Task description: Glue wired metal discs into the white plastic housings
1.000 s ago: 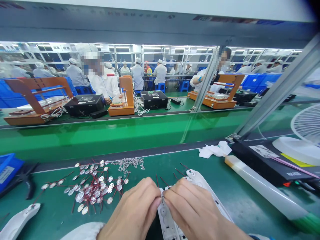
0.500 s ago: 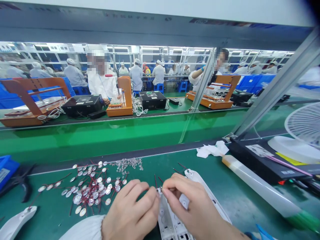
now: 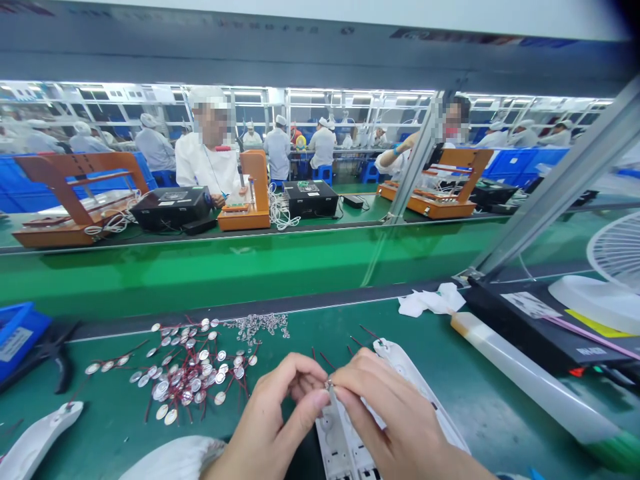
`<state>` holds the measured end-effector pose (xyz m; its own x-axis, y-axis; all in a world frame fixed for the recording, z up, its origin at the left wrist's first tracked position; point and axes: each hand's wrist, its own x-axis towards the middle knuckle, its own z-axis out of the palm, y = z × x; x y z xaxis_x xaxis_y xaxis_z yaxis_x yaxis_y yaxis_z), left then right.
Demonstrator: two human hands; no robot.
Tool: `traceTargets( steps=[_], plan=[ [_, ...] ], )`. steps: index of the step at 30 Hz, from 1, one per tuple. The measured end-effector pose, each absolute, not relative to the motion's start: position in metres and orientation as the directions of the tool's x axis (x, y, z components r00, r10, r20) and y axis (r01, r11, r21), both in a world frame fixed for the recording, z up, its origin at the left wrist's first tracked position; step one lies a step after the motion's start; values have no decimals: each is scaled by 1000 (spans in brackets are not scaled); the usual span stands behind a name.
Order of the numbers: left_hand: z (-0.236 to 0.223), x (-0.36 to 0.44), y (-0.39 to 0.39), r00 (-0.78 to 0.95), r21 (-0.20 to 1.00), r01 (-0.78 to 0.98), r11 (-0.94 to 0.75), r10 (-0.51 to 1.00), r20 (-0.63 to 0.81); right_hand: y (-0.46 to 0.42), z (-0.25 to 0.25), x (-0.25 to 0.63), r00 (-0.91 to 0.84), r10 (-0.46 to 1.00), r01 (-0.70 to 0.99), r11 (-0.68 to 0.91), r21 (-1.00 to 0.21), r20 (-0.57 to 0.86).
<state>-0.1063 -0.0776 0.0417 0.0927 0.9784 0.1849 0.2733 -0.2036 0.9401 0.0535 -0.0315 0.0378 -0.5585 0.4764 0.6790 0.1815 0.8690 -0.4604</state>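
Observation:
My left hand [image 3: 275,420] and my right hand [image 3: 385,413] meet at the bottom middle, fingertips pinched together on a tiny metal part [image 3: 329,385] that I cannot name. Under them lies a long white plastic housing [image 3: 405,373] with round recesses, its far end sticking out past my right hand. Left of my hands spreads a pile of silver discs with red wires [image 3: 187,373] on the green mat. A small heap of tiny shiny springs [image 3: 257,325] lies just beyond that pile.
Another white housing [image 3: 37,437] lies at the bottom left, with black pliers [image 3: 53,353] and a blue bin [image 3: 17,330] beyond. A white tube [image 3: 520,380], crumpled tissue [image 3: 433,300], a black box [image 3: 540,327] and a white fan [image 3: 613,267] sit right. Beyond the green conveyor [image 3: 250,267], people work.
Both hands stayed pinched together over the white housing, shifting slightly; the left fingers curled more. The view swayed a little.

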Motion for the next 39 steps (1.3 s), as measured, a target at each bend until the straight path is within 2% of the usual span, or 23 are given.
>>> traceTargets(
  steps=[11,14,20,25,29,32,35,37,39],
  plan=[
    [46,-107,-80,27,985,138,-107,994,104,-33,40,55,-483,634,179,747,-641,604],
    [47,-107,-81,26,993,106,-55,998,53,-35,38,57,-477,636,160,742,-651,607],
    [49,-107,-85,33,976,212,-52,998,46,-34,43,55,-506,578,184,797,-575,640],
    [47,-107,-85,45,961,275,-22,999,10,-36,47,58,-594,435,216,897,-387,677],
    [47,-108,-85,62,929,360,-88,996,71,-41,47,62,-650,443,339,896,-286,618],
    [46,-109,-87,71,874,449,-186,982,173,-43,43,64,-684,450,364,893,-266,574],
    [46,-109,-89,72,866,460,-197,980,184,-39,39,62,-667,414,322,910,-262,619],
    [47,-108,-88,76,911,388,-135,990,115,-35,38,60,-621,389,260,921,-289,680],
    [49,-106,-86,85,970,244,-2,996,-19,-32,36,57,-587,377,182,924,-337,717]
  ],
)
